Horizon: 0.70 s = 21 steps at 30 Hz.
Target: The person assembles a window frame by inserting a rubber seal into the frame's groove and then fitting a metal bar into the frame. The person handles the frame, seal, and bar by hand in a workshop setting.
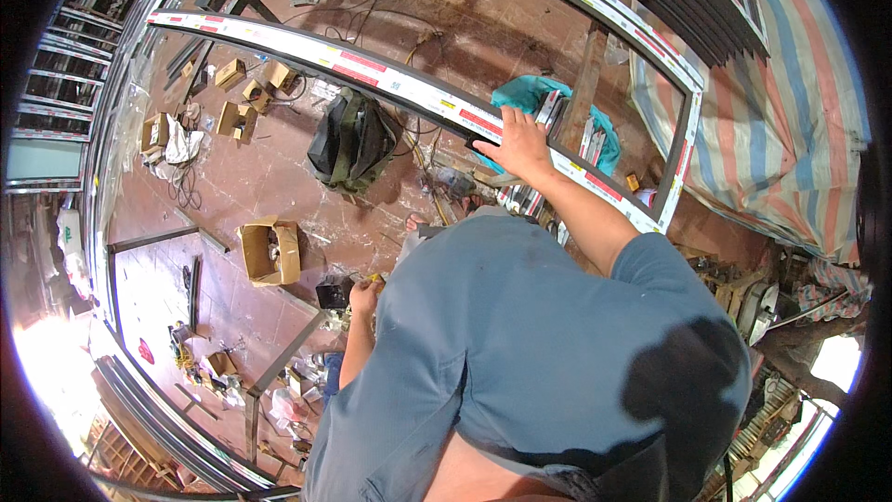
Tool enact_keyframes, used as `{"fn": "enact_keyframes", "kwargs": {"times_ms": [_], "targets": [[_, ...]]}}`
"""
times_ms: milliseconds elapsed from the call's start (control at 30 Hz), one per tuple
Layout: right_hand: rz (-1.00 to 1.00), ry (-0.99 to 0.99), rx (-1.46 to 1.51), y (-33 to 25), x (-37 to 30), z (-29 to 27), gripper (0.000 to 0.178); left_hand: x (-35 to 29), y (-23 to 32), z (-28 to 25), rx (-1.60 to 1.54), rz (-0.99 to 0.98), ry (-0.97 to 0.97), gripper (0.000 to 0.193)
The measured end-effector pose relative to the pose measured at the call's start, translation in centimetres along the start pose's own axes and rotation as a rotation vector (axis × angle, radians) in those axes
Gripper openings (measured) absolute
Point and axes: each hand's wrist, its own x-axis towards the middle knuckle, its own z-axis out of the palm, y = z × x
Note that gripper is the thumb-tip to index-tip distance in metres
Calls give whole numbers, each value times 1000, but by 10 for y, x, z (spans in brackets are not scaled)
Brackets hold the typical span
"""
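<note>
A long metal frame [423, 98], dark-edged with white protective film and red and white labels, crosses in front of me. My right hand [523, 146] lies on its near rail, fingers stretched out and thumb apart. Low at my left side, my left hand [364, 298] is closed with its fingers curled. Something small and yellow shows at its fingertips, and what it grips I cannot make out. Just left of this hand is a black box-shaped thing [333, 294]. Teal cloth [520, 93] and more film-covered profiles lie below the frame, partly hidden by it.
A black and green bag [351, 144] sits on the reddish floor beyond an open cardboard box [270, 252]. Small cartons [237, 121] and cables lie further left. A striped tarp [753, 130] hangs at right, and long profiles [167, 418] are stacked at lower left.
</note>
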Motion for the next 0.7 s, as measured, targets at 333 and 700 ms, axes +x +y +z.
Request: {"fn": "enact_keyframes", "kwargs": {"times_ms": [333, 700], "targets": [[23, -67, 12, -4, 2, -9, 106, 16, -22, 3, -48, 27, 21, 49], [17, -94, 71, -2, 5, -9, 116, 25, -45, 6, -32, 0, -18, 53]]}}
